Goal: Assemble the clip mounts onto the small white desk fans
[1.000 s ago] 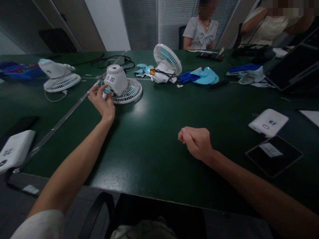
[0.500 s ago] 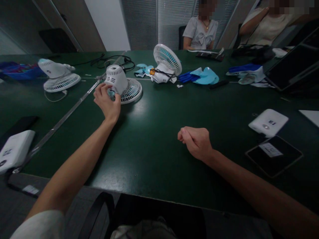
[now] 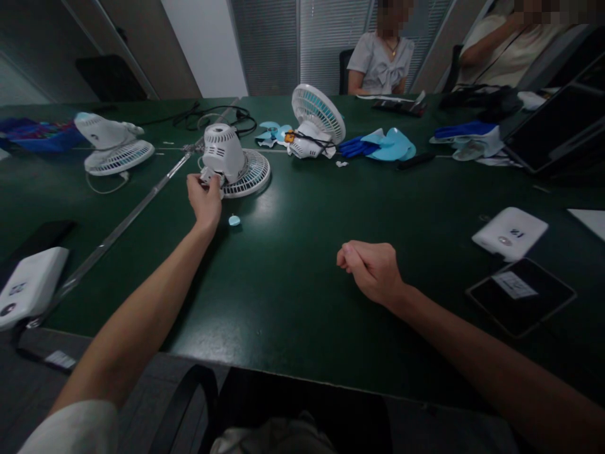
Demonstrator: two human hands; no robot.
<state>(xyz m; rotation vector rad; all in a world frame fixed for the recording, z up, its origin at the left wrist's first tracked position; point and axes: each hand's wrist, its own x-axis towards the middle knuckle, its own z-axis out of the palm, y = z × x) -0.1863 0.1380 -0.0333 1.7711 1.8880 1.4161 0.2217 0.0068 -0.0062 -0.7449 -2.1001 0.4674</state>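
My left hand (image 3: 205, 200) is closed at the near side of a white desk fan (image 3: 223, 154), its thumb and fingers pinching a white part by the neck. That fan rests face down on its round grille (image 3: 255, 173). Beside my left wrist, a small light-blue knob (image 3: 234, 221) lies on the table. My right hand (image 3: 373, 268) is a loose fist over the table, thumb pressed on the curled fingers; whatever might be inside is hidden.
Another face-down fan (image 3: 111, 142) stands at the left, and a tilted fan (image 3: 314, 126) sits further back. Light-blue fan blades (image 3: 390, 145), blue gloves (image 3: 463, 132) and a black cable (image 3: 189, 113) lie beyond. White power banks (image 3: 510, 233) flank my arms. Two people sit opposite.
The light-blue knob, earlier at my left fingers, now lies on the table. My left hand has dropped slightly and closed on the fan's white part. My right fist stays put.
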